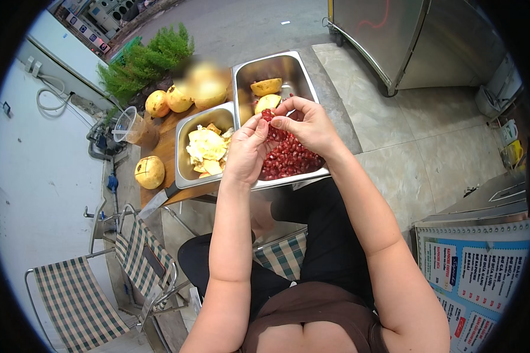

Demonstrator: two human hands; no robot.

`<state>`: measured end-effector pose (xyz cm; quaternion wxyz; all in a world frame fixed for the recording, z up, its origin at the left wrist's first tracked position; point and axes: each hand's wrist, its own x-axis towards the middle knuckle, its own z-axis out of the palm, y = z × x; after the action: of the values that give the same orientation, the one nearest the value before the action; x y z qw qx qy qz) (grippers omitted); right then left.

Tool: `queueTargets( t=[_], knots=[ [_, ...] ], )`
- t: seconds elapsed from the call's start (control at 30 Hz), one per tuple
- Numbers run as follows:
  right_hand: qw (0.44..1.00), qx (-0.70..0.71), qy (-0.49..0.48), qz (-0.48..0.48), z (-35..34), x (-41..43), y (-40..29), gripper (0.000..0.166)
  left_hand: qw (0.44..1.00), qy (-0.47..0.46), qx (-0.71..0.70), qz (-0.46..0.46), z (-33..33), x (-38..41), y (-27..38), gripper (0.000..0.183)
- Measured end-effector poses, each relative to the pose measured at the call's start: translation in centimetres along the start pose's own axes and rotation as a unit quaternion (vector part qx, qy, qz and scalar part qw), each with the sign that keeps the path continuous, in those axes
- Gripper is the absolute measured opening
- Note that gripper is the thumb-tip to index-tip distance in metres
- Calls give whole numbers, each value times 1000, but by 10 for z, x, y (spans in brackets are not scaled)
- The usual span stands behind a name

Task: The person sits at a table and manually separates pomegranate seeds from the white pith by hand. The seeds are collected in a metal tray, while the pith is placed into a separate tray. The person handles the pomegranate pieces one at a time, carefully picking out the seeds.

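Observation:
Between my left hand [247,150] and my right hand [312,128] is a piece of pomegranate [268,115] with red seeds showing. The fingertips of both hands are closed on it. Below them, a deep steel pan [312,86] holds a heap of loose pomegranate seeds [291,159] at its near end. Two yellow-skinned pomegranate pieces, one cut piece [266,87] and another [267,103], lie farther back in that pan. Left of my left hand stands a smaller steel pan [183,145] filled with peel and pale membrane [206,145].
The wooden table [170,141] bears several whole pomegranates [157,103], a scored pomegranate [149,172], a plastic cup [132,125] and a knife [157,203] at its near edge. A blurred patch hides part of the back. Folding chairs [79,300] stand left, a steel cart [375,39] right.

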<state>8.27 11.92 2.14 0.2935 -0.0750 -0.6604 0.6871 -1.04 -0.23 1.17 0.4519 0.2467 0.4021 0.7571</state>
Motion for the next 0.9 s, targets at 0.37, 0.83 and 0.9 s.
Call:
queueTargets(
  t=[0.37, 0.83, 0.9],
  knots=[
    [998, 16, 48, -44, -1, 4, 10, 9, 994, 44, 93, 41, 11, -1, -2, 30],
    [998, 29, 42, 34, -4, 3, 10, 10, 978, 51, 188, 71, 17, -2, -4, 29],
    [999, 19, 30, 24, -2, 3, 9, 11, 960, 70, 253, 98, 15, -1, -7, 31]
  ],
)
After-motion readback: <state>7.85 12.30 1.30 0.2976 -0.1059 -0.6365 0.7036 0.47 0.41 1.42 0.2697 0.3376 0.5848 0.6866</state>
